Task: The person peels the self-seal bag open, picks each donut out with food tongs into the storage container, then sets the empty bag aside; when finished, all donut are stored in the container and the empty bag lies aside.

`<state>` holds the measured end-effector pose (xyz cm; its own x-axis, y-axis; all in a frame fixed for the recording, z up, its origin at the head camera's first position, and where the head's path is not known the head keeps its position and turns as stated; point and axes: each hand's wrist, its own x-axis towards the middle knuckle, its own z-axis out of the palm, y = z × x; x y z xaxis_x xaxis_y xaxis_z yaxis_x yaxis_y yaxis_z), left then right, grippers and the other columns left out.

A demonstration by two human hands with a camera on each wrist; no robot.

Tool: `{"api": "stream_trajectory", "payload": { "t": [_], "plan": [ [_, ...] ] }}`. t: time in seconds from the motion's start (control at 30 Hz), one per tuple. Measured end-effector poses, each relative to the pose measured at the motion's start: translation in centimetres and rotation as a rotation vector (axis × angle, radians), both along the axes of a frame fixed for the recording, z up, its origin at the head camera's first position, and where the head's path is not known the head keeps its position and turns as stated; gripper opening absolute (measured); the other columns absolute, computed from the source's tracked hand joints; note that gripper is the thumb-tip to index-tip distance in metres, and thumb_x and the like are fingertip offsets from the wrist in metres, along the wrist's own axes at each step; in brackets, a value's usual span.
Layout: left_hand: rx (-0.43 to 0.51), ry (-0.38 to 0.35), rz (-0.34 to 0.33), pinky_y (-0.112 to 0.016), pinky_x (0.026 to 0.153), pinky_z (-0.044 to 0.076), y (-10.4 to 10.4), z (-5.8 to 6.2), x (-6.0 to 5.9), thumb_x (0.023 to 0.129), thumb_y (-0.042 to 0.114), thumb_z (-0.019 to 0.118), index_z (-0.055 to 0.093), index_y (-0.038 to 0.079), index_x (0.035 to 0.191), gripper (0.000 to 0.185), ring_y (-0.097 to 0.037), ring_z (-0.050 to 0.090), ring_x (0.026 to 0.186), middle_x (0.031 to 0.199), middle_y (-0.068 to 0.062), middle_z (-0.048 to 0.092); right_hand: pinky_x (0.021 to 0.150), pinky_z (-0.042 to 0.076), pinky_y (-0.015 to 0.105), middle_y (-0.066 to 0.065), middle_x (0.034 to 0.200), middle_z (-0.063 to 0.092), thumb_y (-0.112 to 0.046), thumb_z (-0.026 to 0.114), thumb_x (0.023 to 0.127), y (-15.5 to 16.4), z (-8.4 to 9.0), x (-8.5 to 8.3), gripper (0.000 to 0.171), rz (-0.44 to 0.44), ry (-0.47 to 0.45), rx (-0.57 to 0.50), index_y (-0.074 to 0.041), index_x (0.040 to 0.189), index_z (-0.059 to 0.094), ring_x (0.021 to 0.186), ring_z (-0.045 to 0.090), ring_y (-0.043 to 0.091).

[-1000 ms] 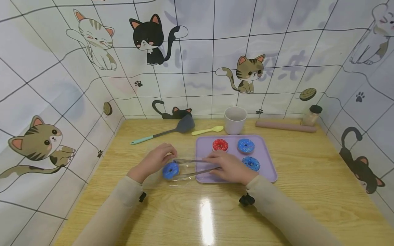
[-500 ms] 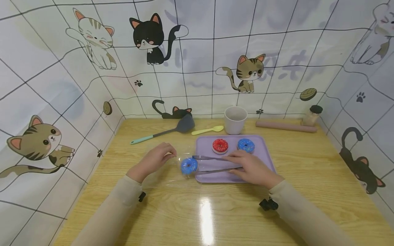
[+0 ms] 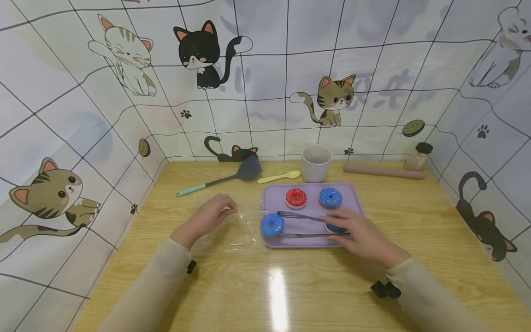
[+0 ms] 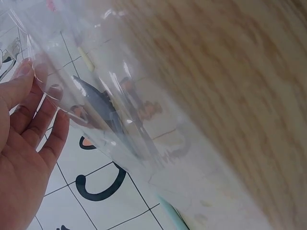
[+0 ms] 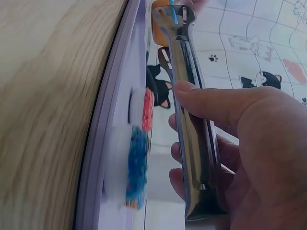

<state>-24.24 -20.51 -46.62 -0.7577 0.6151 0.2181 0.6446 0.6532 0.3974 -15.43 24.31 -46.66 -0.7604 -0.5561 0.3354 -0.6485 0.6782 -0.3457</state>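
right hand (image 3: 360, 236) clamps metal tongs (image 3: 309, 225), their tips pinching a blue donut (image 3: 272, 224) over the purple tray's (image 3: 356, 203) 9 o'clock edge. left hand (image 3: 206, 218) pinches a clear plastic bag (image 3: 236, 230) against the desk (image 3: 415, 221), keeping it in place.

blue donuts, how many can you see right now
3: one blue donut in the tongs at the tray's left edge, one at its back, one partly hidden under the right hand.

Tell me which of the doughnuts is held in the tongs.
The blue doughnut at the tray's left edge, between the tongs' tips; the others lie free.
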Motion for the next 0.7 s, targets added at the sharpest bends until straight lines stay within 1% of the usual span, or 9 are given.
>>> {"api": "stream_trajectory", "payload": {
  "t": [0.1,0.33,0.57,0.7],
  "plan": [
    [-0.002,0.004,0.005,-0.038,0.091,0.055,-0.1,-0.1,0.0,0.099,0.009,0.069,0.071,0.011,0.102,0.004,-0.016,0.060,0.101,0.105,0.002,0.068,0.091,0.058,0.044,-0.002,0.126,0.067,-0.021,0.086,0.085,1.0,-0.2,0.3,0.056,-0.028,0.017,0.015,-0.025,0.137,0.067,0.116,0.063,0.018],
    [0.003,0.003,0.006,-0.038,0.091,0.055,-0.3,0.0,0.1,0.098,0.007,0.070,0.071,0.011,0.102,0.006,-0.016,0.060,0.102,0.104,0.002,0.068,0.089,0.059,0.047,0.002,0.121,0.068,-0.017,0.087,0.083,3.0,-0.2,1.0,0.053,-0.085,0.045,0.047,-0.019,0.133,0.070,0.110,0.065,0.020],
    [0.003,0.025,0.006,-0.038,0.091,0.055,-0.7,-0.2,0.1,0.097,0.005,0.070,0.071,0.010,0.101,0.007,-0.017,0.061,0.102,0.104,0.001,0.069,0.088,0.059,0.049,0.004,0.121,0.069,-0.017,0.087,0.084,4.0,0.3,1.0,0.054,-0.114,0.022,0.105,-0.016,0.135,0.070,0.111,0.066,0.024],
    [0.001,0.026,0.012,-0.038,0.092,0.055,-1.0,-0.3,0.1,0.097,0.006,0.070,0.071,0.011,0.101,0.007,-0.017,0.061,0.102,0.104,0.001,0.069,0.087,0.059,0.049,0.004,0.121,0.069,-0.018,0.087,0.084,4.2,0.5,0.9,0.055,-0.114,0.004,0.142,-0.016,0.136,0.069,0.111,0.066,0.025]
  ]
}}
